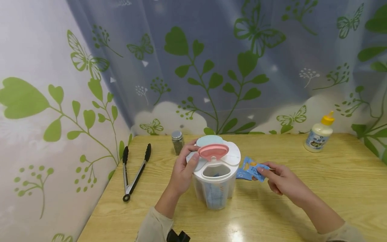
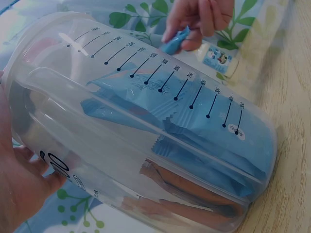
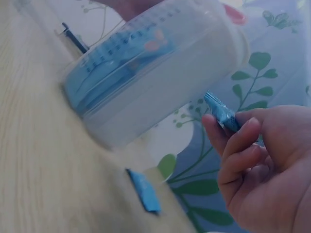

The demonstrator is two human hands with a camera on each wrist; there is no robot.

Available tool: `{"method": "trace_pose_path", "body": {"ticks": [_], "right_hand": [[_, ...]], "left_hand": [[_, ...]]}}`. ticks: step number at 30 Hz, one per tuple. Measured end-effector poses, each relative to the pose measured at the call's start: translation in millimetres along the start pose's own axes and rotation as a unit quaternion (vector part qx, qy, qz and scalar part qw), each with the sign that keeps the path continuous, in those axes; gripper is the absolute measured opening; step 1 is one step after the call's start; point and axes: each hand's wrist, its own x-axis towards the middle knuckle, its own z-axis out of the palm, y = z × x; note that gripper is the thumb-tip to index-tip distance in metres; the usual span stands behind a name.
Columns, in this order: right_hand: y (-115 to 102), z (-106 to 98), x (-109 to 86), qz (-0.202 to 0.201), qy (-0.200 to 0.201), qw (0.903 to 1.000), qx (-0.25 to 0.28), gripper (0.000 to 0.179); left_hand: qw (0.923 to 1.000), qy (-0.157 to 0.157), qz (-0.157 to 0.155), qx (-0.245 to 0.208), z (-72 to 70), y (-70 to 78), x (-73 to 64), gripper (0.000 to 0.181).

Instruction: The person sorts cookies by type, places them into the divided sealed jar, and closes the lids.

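Observation:
A clear plastic storage container (image 1: 215,193) with scale marks stands on the wooden table. Its white lid has a pink flap (image 1: 213,152) raised, leaving one oval opening uncovered. My left hand (image 1: 181,169) grips the lid's left side, thumb on top. Through the wall in the left wrist view, blue packets (image 2: 214,141) and brown packets (image 2: 189,194) lie inside. Right of the container, my right hand (image 1: 285,183) pinches a small blue sachet (image 3: 222,114) between thumb and fingers. Another blue sachet (image 3: 144,191) lies on the table below it, close to the container.
Black-tipped metal tongs (image 1: 133,183) lie spread at the table's left. A small glass jar with a metal cap (image 1: 177,143) stands behind my left hand. At the back right is a yellow-capped bottle (image 1: 318,134). A leaf-patterned curtain (image 1: 223,84) hangs along the back edge.

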Motion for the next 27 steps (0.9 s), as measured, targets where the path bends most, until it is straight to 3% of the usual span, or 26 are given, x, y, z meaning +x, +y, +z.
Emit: {"method": "trace_pose_path", "body": {"ticks": [4,11,17,27], "right_hand": [[-11,-2,-6.6,-0.013,0.006,0.9998,0.013,0.058],[-29,-6,-17.4,-0.094,0.009,0.9932,0.067,0.027],[-44,-3,-18.9,-0.14,-0.014,0.9825,0.122,0.022],[-79,24,-13.0,-0.18,-0.009,0.9827,0.044,0.02]], "left_hand": [[1.0,-0.004,0.004,-0.003,-0.1,-0.8,0.6,0.023],[0.9999,-0.008,0.003,-0.009,0.0,-0.1,0.3,0.024],[1.0,-0.007,0.005,-0.004,-0.5,-0.8,0.0,0.024],[0.9999,-0.008,0.011,-0.006,0.2,-1.8,0.9,0.024]]}}
